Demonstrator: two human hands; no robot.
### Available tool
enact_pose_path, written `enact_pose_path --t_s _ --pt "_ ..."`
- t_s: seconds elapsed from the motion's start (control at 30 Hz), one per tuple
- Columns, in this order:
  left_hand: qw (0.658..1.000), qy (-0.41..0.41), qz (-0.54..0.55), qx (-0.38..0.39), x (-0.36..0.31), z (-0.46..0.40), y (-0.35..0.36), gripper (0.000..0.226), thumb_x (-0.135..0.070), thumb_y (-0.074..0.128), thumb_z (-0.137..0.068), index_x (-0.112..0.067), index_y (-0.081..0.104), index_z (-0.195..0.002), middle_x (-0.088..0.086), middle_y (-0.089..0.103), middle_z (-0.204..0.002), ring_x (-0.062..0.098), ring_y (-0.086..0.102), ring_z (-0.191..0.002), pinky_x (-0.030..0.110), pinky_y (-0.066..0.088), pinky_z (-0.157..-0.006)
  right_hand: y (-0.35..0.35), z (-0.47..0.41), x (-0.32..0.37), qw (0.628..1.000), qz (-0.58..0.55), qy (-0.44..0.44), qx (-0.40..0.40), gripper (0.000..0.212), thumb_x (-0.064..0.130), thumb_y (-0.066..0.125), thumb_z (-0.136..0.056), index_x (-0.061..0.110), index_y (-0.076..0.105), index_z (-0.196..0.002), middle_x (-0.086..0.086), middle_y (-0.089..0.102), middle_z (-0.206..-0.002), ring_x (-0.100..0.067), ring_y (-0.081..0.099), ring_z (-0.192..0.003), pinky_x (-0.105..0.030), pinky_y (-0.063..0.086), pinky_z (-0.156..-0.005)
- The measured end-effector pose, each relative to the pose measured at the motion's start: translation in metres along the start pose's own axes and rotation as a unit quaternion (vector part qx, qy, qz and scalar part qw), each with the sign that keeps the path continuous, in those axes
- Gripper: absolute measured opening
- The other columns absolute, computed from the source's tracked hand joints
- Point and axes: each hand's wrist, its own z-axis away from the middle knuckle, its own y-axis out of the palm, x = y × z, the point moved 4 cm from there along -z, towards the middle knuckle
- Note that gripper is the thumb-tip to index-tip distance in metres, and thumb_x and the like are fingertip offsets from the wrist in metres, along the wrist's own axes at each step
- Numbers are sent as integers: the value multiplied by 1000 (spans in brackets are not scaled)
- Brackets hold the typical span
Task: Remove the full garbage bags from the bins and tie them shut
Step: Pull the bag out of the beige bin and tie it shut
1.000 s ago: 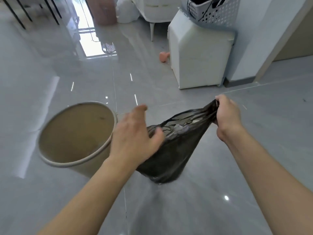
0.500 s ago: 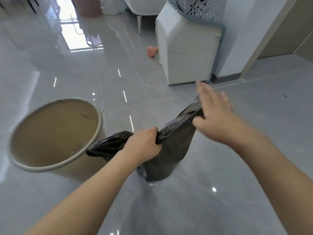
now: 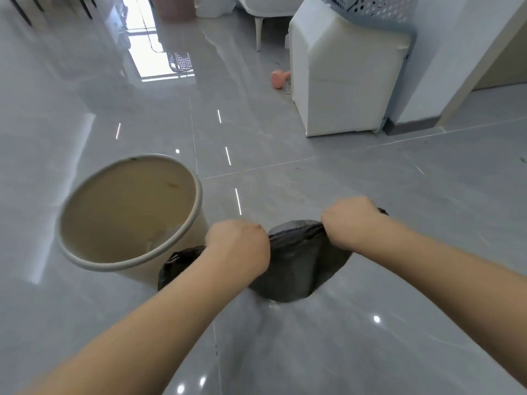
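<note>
A black garbage bag (image 3: 296,263) hangs just above the grey tiled floor, out of the bin. My left hand (image 3: 239,243) is clenched on the left side of the bag's top edge, with a loose black flap (image 3: 176,266) trailing out to its left. My right hand (image 3: 350,220) is clenched on the right side of the same edge. The top edge is stretched taut between both fists. Just left of the bag stands a beige round bin (image 3: 128,212) with no liner inside.
A white box-shaped cabinet (image 3: 345,81) with a perforated basket (image 3: 368,7) on top stands at the back right beside a wall corner. A small pink object (image 3: 279,78) lies on the floor by it. Chair and table legs stand at the far back.
My right hand, which had let go half a second ago, has closed on the bag's right edge. Both fists have come level and pulled the opening flat.
</note>
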Motion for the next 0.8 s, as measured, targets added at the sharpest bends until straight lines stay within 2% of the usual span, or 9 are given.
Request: enact_pose_path --t_s 0.2,0.27,0.33,0.4,0.47,0.53,0.67,0.73,0.8 --pt "991 0 -56 -121 21 47 -57 26 -10 47 -80 -18 38 -57 -6 40 -58 14 34 -50 25 29 -49 -39 7 -10 999 45 24 13 20 10 46 -86 17 41 -68 1 45 -74 -25 45 -74 -33 37 -64" --pt "983 7 -39 -181 19 56 -66 17 -15 48 -76 -19 40 -61 -3 44 -62 16 36 -54 28 28 -53 -48 9 -9 998 39 25 31 13 10 47 -85 18 45 -75 0 47 -79 -26 48 -77 -33 40 -66" --pt "974 23 -21 -225 12 53 -66 12 -26 49 -75 -16 47 -82 1 55 -84 22 48 -73 35 35 -68 -52 11 -7 998 32 28 56 8 12 48 -86 20 49 -87 -1 50 -86 -28 51 -81 -34 42 -69" --pt "985 18 15 -172 6 34 -47 47 -37 55 -77 -14 43 -116 9 53 -112 30 52 -100 45 38 -88 -52 12 -5 995 44 25 86 6 15 49 -87 19 51 -91 -1 51 -86 -29 53 -83 -34 43 -70" --pt "995 5 53 -79 2 14 -18 62 -34 57 -81 -12 32 -133 12 52 -120 34 53 -107 45 40 -89 -48 13 -5 992 73 17 104 11 19 47 -89 19 56 -96 0 54 -86 -29 56 -85 -34 44 -69" --pt "996 -24 88 7 6 1 15 50 -22 51 -87 -10 34 -133 12 57 -116 33 57 -102 39 44 -76 -37 13 -10 987 110 10 118 19 17 46 -90 19 62 -101 0 60 -95 -28 58 -88 -34 42 -68" --pt "977 -17 123 176 8 -4 79 31 -11 47 -89 -7 56 -118 11 56 -105 28 55 -88 36 49 -81 19 15 -10 969 70 -13 238 22 15 48 -94 10 67 -102 -6 68 -102 -26 63 -86 -35 48 -74" --pt "965 -1 103 240 0 3 108 32 -10 48 -90 -4 57 -120 14 57 -106 30 56 -89 34 46 -78 57 19 2 932 -22 -2 362 36 27 46 -95 3 71 -108 -7 66 -78 -21 59 -63 -29 46 -63" --pt "958 -3 84 274 -6 8 135 34 -12 47 -92 -4 56 -123 15 60 -118 33 59 -97 35 46 -80 96 23 13 872 -130 39 470 49 43 45 -93 3 70 -106 -1 44 -55 -18 38 -42 -21 31 -45"
